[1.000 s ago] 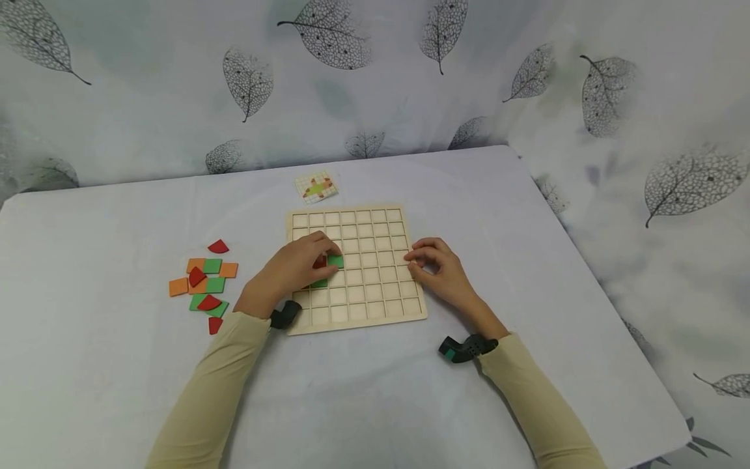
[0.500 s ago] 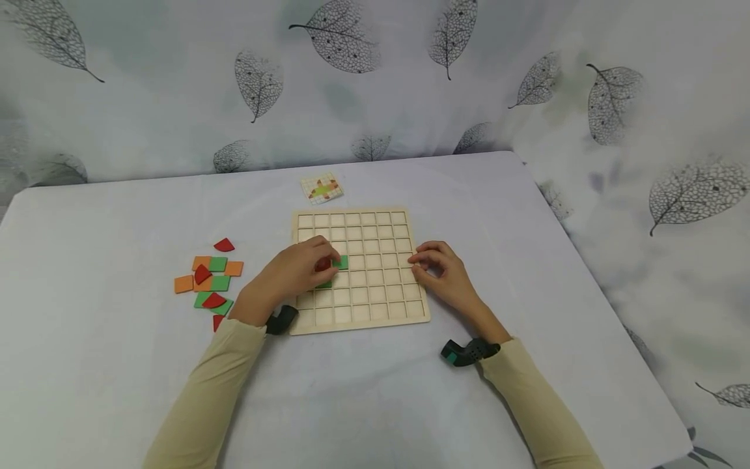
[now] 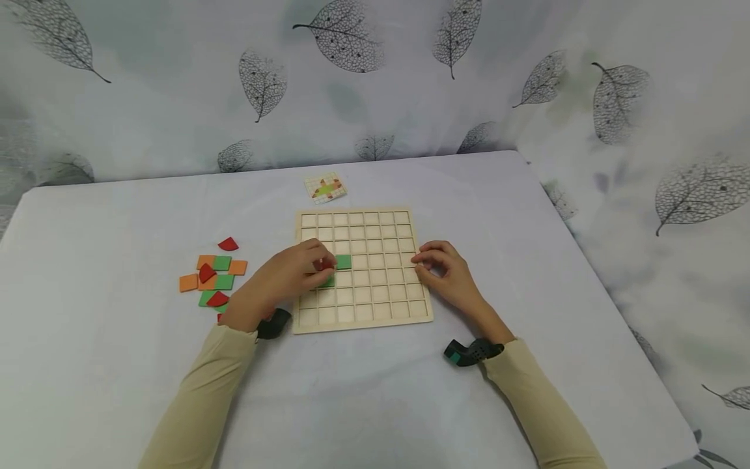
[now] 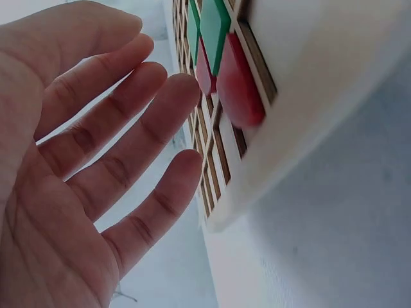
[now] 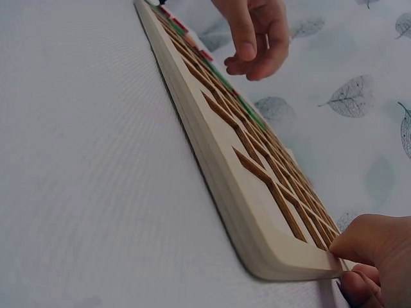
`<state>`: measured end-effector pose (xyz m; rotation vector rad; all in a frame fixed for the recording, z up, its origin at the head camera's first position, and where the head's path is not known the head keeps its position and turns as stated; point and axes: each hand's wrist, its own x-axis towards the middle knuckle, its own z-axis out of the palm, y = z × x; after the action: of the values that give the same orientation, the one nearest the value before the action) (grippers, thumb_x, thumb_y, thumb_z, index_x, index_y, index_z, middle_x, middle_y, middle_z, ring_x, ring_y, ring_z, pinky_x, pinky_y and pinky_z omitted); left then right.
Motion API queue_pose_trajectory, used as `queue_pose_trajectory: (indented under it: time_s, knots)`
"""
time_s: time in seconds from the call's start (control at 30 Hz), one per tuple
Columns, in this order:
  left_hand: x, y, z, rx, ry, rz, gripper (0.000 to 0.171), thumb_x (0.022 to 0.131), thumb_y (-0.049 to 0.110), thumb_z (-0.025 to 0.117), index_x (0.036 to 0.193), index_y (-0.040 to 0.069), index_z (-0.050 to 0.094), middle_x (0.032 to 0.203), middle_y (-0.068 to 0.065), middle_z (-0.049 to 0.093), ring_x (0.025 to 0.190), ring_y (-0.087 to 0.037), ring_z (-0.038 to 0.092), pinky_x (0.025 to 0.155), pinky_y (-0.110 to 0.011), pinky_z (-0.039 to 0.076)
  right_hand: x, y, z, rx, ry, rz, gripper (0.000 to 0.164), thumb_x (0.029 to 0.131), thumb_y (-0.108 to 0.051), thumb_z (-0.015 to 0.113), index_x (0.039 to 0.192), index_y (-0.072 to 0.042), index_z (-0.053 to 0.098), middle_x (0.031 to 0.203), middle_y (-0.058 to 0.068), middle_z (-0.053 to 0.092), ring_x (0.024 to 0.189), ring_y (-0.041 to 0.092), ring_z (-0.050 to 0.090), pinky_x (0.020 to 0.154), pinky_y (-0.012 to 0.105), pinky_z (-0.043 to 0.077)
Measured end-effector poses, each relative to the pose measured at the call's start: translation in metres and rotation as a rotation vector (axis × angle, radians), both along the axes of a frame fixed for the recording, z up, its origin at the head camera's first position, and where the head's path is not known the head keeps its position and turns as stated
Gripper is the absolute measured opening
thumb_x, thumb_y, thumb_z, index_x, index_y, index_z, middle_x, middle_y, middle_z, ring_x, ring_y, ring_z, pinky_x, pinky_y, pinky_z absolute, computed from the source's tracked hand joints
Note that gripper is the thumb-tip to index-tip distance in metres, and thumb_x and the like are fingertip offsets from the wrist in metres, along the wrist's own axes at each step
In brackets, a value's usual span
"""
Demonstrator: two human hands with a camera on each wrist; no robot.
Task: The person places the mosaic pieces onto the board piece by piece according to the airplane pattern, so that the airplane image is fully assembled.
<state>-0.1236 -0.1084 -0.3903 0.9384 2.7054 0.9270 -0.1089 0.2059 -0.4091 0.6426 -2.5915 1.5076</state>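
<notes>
A square wooden grid board [image 3: 363,324] lies on the white-covered table. My left hand [image 3: 287,277] hovers over its left side, fingers spread and loosely bent in the left wrist view, holding nothing. Under and beside that hand, a green square tile [image 3: 343,262], another green tile [image 4: 215,29] and two red pieces, one of them a red rounded piece [image 4: 241,83], lie in the board's cells. At the board's right edge, my right hand [image 3: 448,273] pinches the rim, thumb on top and fingers at the side and below.
Left of the board lies a loose group of orange tiles [image 3: 189,283], green tiles [image 3: 224,282] and red quarter-circle pieces [image 3: 228,244], some overlapping. Behind the board is a small pattern card [image 3: 325,188]. Leaf-printed cloth [image 3: 351,39] hangs beyond the table's back edge.
My left hand has drawn back slightly to the left, uncovering more of the green tile. The right hand stays at the board's edge. The whole head view has shifted a little.
</notes>
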Motion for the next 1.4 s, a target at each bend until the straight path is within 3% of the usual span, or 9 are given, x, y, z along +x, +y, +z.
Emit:
queue_pose_trajectory:
  time_s: [0.33,0.53,0.87,1.1,1.4]
  knots:
    - [0.007,-0.014,0.001,-0.085,-0.021,0.075,0.017,0.094,0.017,0.064,0.106,0.006,0.068,0.106,-0.005,0.062,0.089,-0.018,0.061,0.078,-0.036,0.052,0.001,0.001,0.001,0.003,-0.009,-0.006,0.015,0.086,0.009,0.066,0.101,0.012,0.068,0.117,0.032,0.053,0.085,0.032,0.057,0.081,0.030,0.047]
    - [0.013,-0.029,0.001,-0.092,0.023,0.101,0.014,0.094,0.016,0.064,0.104,0.007,0.068,0.104,-0.004,0.063,0.090,-0.019,0.061,0.076,-0.036,0.052,0.001,0.000,0.000,0.000,-0.016,-0.006,0.015,0.086,0.009,0.065,0.101,0.012,0.068,0.117,0.032,0.053,0.086,0.032,0.056,0.081,0.030,0.047]
    - [0.017,-0.045,-0.001,-0.108,-0.025,0.151,0.017,0.094,0.015,0.065,0.108,0.005,0.068,0.103,-0.005,0.063,0.092,-0.020,0.061,0.077,-0.037,0.052,0.000,0.000,0.001,0.006,-0.017,-0.007,0.015,0.086,0.009,0.065,0.101,0.012,0.068,0.117,0.031,0.053,0.085,0.027,0.056,0.081,0.034,0.047]
    - [0.021,-0.054,-0.009,-0.099,0.007,0.160,0.017,0.092,0.013,0.067,0.106,0.005,0.070,0.102,-0.004,0.064,0.089,-0.018,0.061,0.075,-0.036,0.053,0.000,0.000,0.001,0.009,-0.015,-0.007,0.015,0.087,0.009,0.065,0.101,0.012,0.068,0.117,0.031,0.053,0.086,0.029,0.056,0.081,0.036,0.048]
    - [0.030,-0.068,-0.005,-0.120,-0.019,0.200,0.017,0.091,0.011,0.067,0.107,0.006,0.070,0.104,-0.005,0.064,0.088,-0.018,0.061,0.076,-0.037,0.053,0.000,-0.001,0.002,0.014,-0.013,-0.014,0.015,0.086,0.009,0.065,0.101,0.012,0.068,0.117,0.031,0.054,0.086,0.033,0.056,0.080,0.029,0.046]
